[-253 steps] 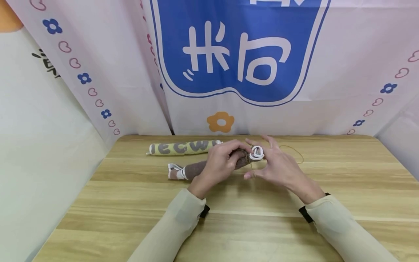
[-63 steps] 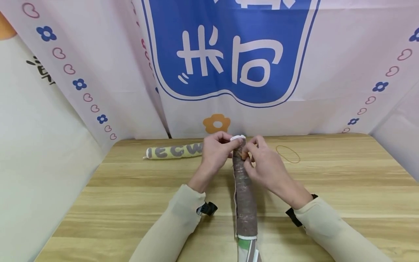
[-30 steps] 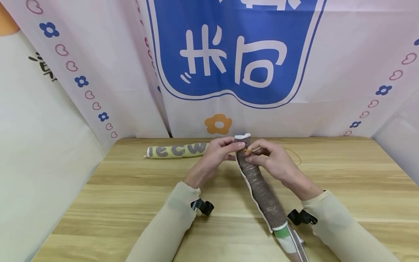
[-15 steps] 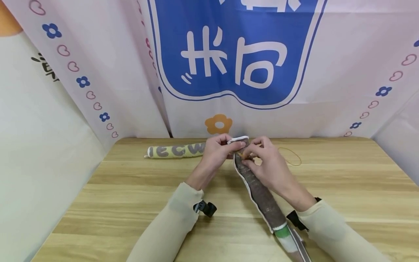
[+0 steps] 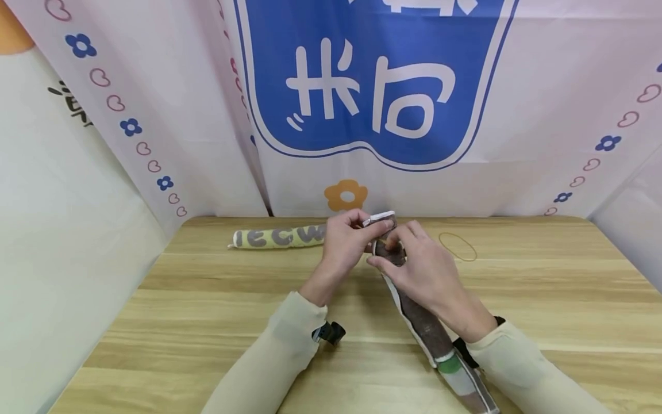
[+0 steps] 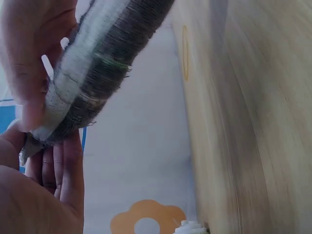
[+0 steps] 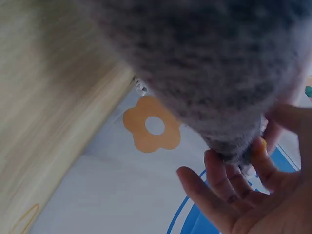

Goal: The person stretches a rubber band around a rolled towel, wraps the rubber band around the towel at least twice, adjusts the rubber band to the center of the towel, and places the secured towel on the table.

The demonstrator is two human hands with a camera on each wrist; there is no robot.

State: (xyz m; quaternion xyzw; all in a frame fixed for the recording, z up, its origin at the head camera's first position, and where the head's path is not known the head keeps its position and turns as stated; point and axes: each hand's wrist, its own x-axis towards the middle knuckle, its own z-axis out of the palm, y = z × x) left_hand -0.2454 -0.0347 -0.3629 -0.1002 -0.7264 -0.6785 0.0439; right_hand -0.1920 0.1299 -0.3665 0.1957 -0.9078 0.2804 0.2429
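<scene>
Left hand (image 5: 345, 240) has the end of this long brown cloth roll (image 5: 426, 326) pinched, right hand (image 5: 430, 271) kinda curled round it nearby.

A pale yellow-brown wood-grain counter (image 5: 170, 322) stands against a creased white printed hanging (image 5: 538, 115).

Facing me on the cloth is a big blue panel (image 5: 366, 66) with rounded lower corners and chunky white characters, an orange five-petalled flower (image 5: 333, 196) just below it. Columns of small blue flowers and pink heart outlines slant down either side. The plain whitish surface (image 5: 62, 241) at the left carries dark characters (image 5: 72, 102) and a patch of orange (image 5: 11, 29) higher up; the light is soft.
</scene>
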